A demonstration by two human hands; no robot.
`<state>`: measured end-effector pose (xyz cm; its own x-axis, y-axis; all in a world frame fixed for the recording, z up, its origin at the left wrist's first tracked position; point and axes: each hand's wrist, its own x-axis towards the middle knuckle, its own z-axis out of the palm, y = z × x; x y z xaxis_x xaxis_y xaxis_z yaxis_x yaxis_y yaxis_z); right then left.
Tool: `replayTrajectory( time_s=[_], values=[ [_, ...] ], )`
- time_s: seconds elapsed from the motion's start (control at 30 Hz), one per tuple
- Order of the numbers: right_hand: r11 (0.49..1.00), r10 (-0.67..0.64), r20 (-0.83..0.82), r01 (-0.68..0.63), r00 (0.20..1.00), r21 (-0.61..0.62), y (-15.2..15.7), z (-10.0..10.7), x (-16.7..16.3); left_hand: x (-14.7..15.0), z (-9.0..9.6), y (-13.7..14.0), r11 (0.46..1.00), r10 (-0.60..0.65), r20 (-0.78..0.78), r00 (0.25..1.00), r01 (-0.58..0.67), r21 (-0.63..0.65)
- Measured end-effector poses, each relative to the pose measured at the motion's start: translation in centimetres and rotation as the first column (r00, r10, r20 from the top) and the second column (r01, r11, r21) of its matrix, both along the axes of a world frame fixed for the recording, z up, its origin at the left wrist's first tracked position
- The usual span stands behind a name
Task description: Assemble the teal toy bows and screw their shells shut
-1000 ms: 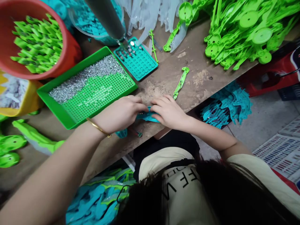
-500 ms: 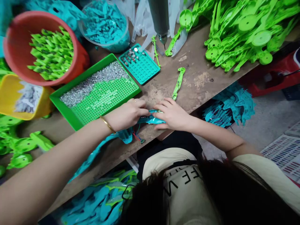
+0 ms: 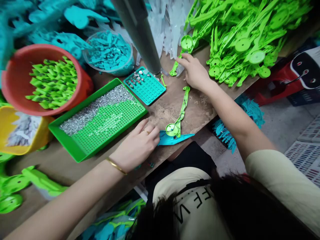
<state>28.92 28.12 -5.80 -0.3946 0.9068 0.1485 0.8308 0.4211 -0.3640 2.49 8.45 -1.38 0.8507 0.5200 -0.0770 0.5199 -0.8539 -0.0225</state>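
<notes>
My left hand (image 3: 140, 141) is closed over the left end of a long blue plastic shell (image 3: 175, 139) near the table's front edge. Across that shell lies a long lime-green plastic piece (image 3: 172, 129) with a round disc, a thin wire on it and an arm pointing away from me. My right hand (image 3: 196, 73) is farther back, fingers stretched out over another lime-green piece (image 3: 173, 72) with a clear blade-like part; I cannot tell whether they touch it. Left of that hand, the grey screwdriver (image 3: 147, 43) hangs point down, its tip near a small green strip (image 3: 163, 81).
At left stand a green tray (image 3: 105, 121) of screws, a teal pad (image 3: 150, 90) with small metal discs, a red bucket (image 3: 86, 83), a yellow bin (image 3: 45, 128) and a clear tub (image 3: 127, 65) of blue pieces. Lime-green parts (image 3: 242, 45) are heaped back right.
My right hand has left the blue shell and moved away from me to the back green piece, uncovering the round disc. My left hand stays at the shell. The view has shifted.
</notes>
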Motion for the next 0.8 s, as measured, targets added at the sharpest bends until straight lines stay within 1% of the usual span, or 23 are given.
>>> replayTrajectory(
  time_s=[0.07, 0.13, 0.2, 0.27, 0.33, 0.37, 0.43, 0.5, 0.6, 0.7, 0.8],
  values=[
    [0.999, 0.039, 0.057, -0.038, 0.998, -0.032, 1.4, -0.6, 0.1, 0.0, -0.3, -0.2, 0.998, 0.039, 0.012, 0.999, -0.038, -0.048],
    [0.997, 0.039, 0.085, -0.033, 0.996, -0.064, 1.1, -0.8, 0.3, -0.4, -0.9, -0.2, 0.991, 0.093, 0.035, 0.995, -0.089, -0.100],
    [0.998, -0.022, 0.107, 0.028, 0.994, -0.056, -0.2, -0.8, 0.7, -0.8, -1.5, -0.2, 0.980, 0.150, 0.061, 0.987, -0.140, -0.140],
    [0.996, -0.083, 0.125, 0.086, 0.989, -0.021, -1.9, -0.7, 1.7, -1.2, -1.6, -0.1, 0.965, 0.203, 0.107, 0.973, -0.181, -0.190],
    [0.995, -0.095, 0.112, 0.096, 0.989, -0.006, -3.3, -0.5, 3.1, -1.3, -1.3, -0.1, 0.948, 0.266, 0.189, 0.945, -0.222, -0.227],
    [0.996, -0.088, 0.098, 0.090, 0.991, -0.010, -4.0, -0.4, 3.9, -1.1, -1.0, -0.3, 0.941, 0.306, 0.236, 0.922, -0.255, -0.224],
    [0.996, -0.082, 0.053, 0.083, 0.995, -0.012, -5.0, 0.1, 5.7, -0.2, -0.4, -0.9, 0.919, 0.393, 0.328, 0.859, -0.351, -0.182],
    [0.997, -0.079, -0.009, 0.079, 0.997, -0.010, -5.7, 0.5, 7.3, 1.4, 0.0, -2.0, 0.888, 0.456, 0.395, 0.797, -0.436, -0.146],
    [0.996, -0.063, -0.105, 0.056, 0.992, -0.074, -6.8, 1.0, 8.8, 4.5, -0.7, -3.4, 0.865, 0.491, 0.443, 0.750, -0.481, -0.145],
    [0.984, -0.079, -0.212, 0.042, 0.974, -0.175, -8.0, 1.1, 8.2, 7.1, -2.4, -4.0, 0.825, 0.543, 0.459, 0.703, -0.548, -0.138],
    [0.963, -0.147, -0.252, 0.080, 0.957, -0.258, -9.3, 1.2, 6.0, 8.3, -3.9, -3.9, 0.782, 0.594, 0.464, 0.658, -0.607, -0.141]
  ],
)
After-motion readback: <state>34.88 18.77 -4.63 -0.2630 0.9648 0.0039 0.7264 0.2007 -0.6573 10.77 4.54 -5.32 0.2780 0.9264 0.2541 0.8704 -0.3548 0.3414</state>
